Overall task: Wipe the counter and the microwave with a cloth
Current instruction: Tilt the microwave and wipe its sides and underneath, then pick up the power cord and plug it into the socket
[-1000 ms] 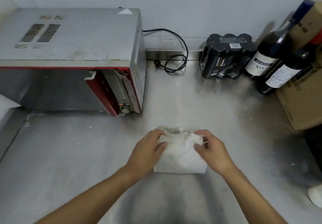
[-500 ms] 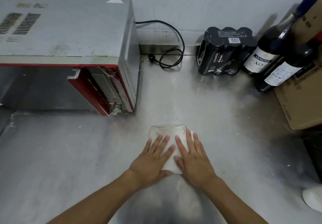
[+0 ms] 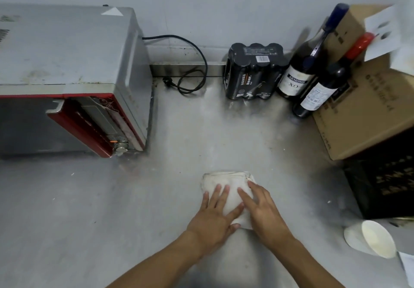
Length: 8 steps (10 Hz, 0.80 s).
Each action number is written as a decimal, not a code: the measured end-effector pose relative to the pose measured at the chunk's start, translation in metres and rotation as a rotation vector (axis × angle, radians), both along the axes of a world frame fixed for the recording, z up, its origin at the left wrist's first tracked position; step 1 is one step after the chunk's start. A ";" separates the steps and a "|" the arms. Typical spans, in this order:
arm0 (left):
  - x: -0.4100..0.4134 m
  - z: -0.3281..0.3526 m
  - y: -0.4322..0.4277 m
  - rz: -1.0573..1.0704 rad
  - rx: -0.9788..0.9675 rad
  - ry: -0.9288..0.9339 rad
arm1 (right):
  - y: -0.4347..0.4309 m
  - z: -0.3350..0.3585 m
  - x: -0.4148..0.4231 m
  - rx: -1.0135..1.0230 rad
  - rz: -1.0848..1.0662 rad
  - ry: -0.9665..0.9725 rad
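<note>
A folded white cloth (image 3: 227, 181) lies flat on the steel counter (image 3: 89, 209) in front of me. My left hand (image 3: 215, 216) and my right hand (image 3: 264, 209) both press flat on its near half, fingers spread, side by side. Only the cloth's far edge and a strip between the hands show. The silver microwave (image 3: 67, 48) with a red-trimmed front stands at the back left, its door shut and its knob facing the counter.
A black power cord (image 3: 192, 72) coils behind the microwave's right side. A black pack of beer cans (image 3: 253, 75), two dark bottles (image 3: 300, 72), a cardboard box (image 3: 367, 117) and a black crate (image 3: 385, 182) line the right. A white paper cup (image 3: 371, 238) lies at the near right.
A second ago my fingers gripped the cloth's two sides. They have since flattened on top of it, palms down. The view has shifted a little; the cloth stays in about the same spot.
</note>
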<state>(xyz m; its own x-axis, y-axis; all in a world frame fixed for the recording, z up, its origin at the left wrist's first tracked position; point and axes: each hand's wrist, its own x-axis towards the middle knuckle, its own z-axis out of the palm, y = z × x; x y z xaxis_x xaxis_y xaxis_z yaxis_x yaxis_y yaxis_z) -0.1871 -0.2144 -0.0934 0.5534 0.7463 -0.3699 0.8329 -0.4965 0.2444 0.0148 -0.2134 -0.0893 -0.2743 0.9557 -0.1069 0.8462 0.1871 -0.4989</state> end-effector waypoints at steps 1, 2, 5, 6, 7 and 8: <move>0.057 -0.011 -0.011 -0.124 0.019 -0.063 | -0.029 0.025 0.057 -0.195 -0.047 -0.225; 0.082 0.005 -0.018 -0.150 -0.064 -0.114 | -0.046 0.023 0.083 -0.150 -0.052 -0.311; 0.065 0.003 -0.031 -0.133 0.019 0.043 | -0.055 0.005 0.089 -0.169 -0.037 -0.395; 0.059 0.026 -0.024 -0.167 -0.031 -0.073 | -0.054 0.004 0.090 -0.074 -0.056 -0.502; 0.052 0.047 -0.016 -0.115 -0.143 -0.079 | -0.046 0.014 0.084 -0.068 -0.090 -0.537; 0.029 0.080 0.000 0.050 -0.112 -0.100 | -0.023 0.040 0.065 -0.047 -0.112 -0.483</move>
<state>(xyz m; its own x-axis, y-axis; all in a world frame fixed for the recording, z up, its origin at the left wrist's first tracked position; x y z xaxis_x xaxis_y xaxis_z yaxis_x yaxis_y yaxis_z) -0.1581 -0.2140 -0.0130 0.5550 0.7309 -0.3973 0.8245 -0.4200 0.3791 0.0802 -0.2368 -0.0492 -0.0789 0.9674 -0.2406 0.9964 0.0687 -0.0506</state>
